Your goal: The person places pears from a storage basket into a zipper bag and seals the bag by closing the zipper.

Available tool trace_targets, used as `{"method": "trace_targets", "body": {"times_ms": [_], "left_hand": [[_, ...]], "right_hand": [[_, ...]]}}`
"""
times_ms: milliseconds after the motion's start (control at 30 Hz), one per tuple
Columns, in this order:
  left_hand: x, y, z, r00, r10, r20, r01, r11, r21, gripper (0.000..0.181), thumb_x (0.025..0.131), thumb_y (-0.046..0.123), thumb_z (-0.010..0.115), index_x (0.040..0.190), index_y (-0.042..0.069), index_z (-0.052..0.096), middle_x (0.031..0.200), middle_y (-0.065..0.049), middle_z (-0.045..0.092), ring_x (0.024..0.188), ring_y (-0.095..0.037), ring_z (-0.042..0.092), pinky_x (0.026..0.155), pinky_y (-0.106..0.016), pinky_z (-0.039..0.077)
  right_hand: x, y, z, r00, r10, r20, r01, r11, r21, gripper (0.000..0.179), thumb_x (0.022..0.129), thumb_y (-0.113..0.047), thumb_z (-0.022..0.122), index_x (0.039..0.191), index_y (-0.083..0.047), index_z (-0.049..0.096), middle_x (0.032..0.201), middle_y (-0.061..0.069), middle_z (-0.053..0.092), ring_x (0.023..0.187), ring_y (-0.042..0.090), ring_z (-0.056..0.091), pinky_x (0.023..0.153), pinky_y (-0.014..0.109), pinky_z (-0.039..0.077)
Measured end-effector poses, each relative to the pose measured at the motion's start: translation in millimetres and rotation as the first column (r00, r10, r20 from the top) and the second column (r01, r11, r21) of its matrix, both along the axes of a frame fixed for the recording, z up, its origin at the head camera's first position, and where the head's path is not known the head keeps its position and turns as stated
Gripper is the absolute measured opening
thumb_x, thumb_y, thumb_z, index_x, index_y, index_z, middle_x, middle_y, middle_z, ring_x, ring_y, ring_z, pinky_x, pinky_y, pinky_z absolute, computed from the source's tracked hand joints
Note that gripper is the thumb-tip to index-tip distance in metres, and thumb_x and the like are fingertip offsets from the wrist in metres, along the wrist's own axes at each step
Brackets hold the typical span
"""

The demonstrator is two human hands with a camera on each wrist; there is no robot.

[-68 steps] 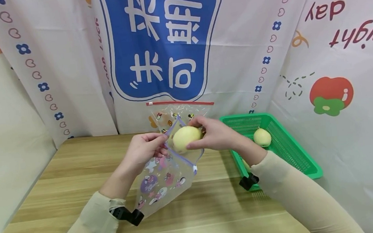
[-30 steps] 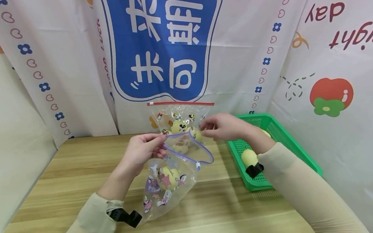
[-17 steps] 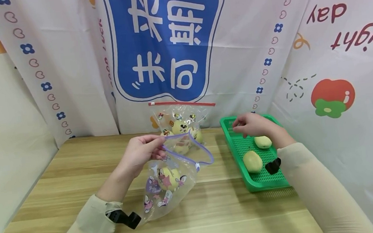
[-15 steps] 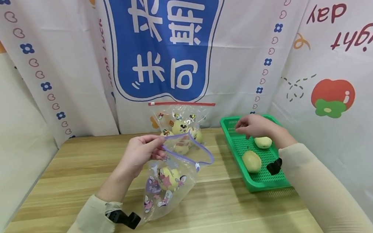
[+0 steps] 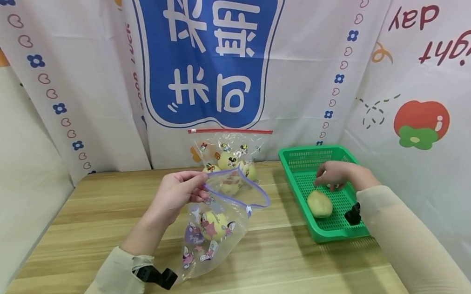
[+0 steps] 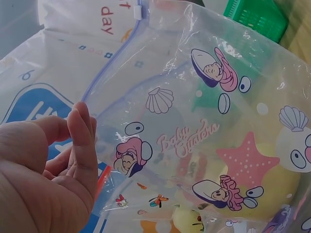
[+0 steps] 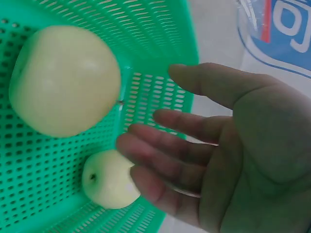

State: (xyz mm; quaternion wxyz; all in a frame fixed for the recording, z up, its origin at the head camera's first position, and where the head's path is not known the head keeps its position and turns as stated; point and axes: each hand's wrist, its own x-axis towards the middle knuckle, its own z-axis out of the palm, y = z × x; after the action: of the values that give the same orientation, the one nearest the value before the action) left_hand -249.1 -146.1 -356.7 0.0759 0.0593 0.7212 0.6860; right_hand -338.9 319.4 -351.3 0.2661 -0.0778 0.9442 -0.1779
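Observation:
In the head view my left hand pinches the edge of a clear slider bag with a purple zip, its mouth spread open. One yellow pear sits low in this bag, behind printed cartoon shells and a pink starfish. My right hand is over the green basket, fingers loosely bent with nothing between them. A larger-looking pear lies to one side of it in the right wrist view. The other pear is close by the fingertips, and mostly hidden under the hand in the head view.
Behind the purple-zip bag stands a second clear bag with a red slider zip, holding several pears. Both bags and the basket are on a wooden table. Printed cloth hangs at the back and sides.
A pear that my right hand held at the bag's mouth is now inside the bag. That hand has moved right and down over the basket. My left hand keeps holding the bag's edge.

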Motion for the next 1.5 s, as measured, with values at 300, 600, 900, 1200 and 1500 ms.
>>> {"method": "trace_targets", "body": {"times_ms": [300, 600, 900, 1200, 1500], "left_hand": [[-0.4, 1.0, -1.0, 1.000, 0.001, -0.002, 0.000, 1.000, 0.003, 0.044, 0.109, 0.020, 0.071, 0.136, -0.015, 0.066, 0.083, 0.001, 0.077, 0.069, -0.007, 0.075, 0.069, -0.021, 0.065], [-0.2, 1.0, -1.4, 1.000, 0.006, -0.003, -0.006, 1.000, 0.001, 0.045, 0.109, 0.020, 0.070, 0.136, -0.015, 0.066, 0.083, 0.001, 0.077, 0.069, -0.007, 0.075, 0.069, -0.021, 0.065], [-0.2, 0.9, -1.8, 1.000, 0.007, 0.000, -0.007, 1.000, 0.001, 0.043, 0.109, 0.020, 0.070, 0.135, -0.014, 0.067, 0.083, 0.001, 0.077, 0.069, -0.008, 0.075, 0.069, -0.022, 0.065], [0.5, -0.9, -0.5, 1.000, 0.007, -0.003, -0.007, 1.000, 0.003, 0.044, 0.109, 0.020, 0.070, 0.136, -0.015, 0.066, 0.082, 0.001, 0.077, 0.069, -0.007, 0.074, 0.069, -0.021, 0.065], [1.1, -2.8, 0.0, 1.000, 0.007, 0.000, -0.007, 1.000, -0.006, 0.043, 0.110, 0.020, 0.069, 0.135, -0.015, 0.067, 0.083, 0.001, 0.077, 0.069, -0.008, 0.074, 0.069, -0.021, 0.065]], "right_hand": [[8.5, 7, -15.2, 0.991, -0.059, 0.120, 0.050, 0.996, 0.074, 0.065, 0.106, -0.045, 0.070, 0.151, 0.000, 0.057, 0.136, 0.019, 0.065, 0.103, 0.030, 0.070, 0.081, 0.041, 0.065], [14.1, 5, -16.8, 0.971, -0.128, 0.201, 0.126, 0.992, 0.024, 0.071, 0.100, -0.050, 0.078, 0.151, -0.004, 0.058, 0.137, 0.020, 0.069, 0.117, 0.036, 0.072, 0.087, 0.048, 0.066], [14.8, 4, -19.8, 0.967, -0.097, 0.234, 0.098, 0.995, 0.005, 0.075, 0.100, -0.049, 0.077, 0.156, -0.004, 0.056, 0.138, 0.019, 0.069, 0.119, 0.037, 0.073, 0.090, 0.052, 0.067], [13.3, -1, -18.2, 0.952, -0.074, 0.296, 0.086, 0.996, -0.029, 0.079, 0.101, -0.037, 0.075, 0.168, -0.011, 0.043, 0.163, 0.026, 0.051, 0.119, 0.037, 0.073, 0.093, 0.057, 0.066], [13.1, 3, -19.1, 0.964, -0.021, 0.266, 0.023, 1.000, -0.007, 0.062, 0.103, -0.034, 0.078, 0.146, 0.008, 0.058, 0.133, 0.019, 0.068, 0.107, 0.031, 0.078, 0.091, 0.047, 0.068]]}}
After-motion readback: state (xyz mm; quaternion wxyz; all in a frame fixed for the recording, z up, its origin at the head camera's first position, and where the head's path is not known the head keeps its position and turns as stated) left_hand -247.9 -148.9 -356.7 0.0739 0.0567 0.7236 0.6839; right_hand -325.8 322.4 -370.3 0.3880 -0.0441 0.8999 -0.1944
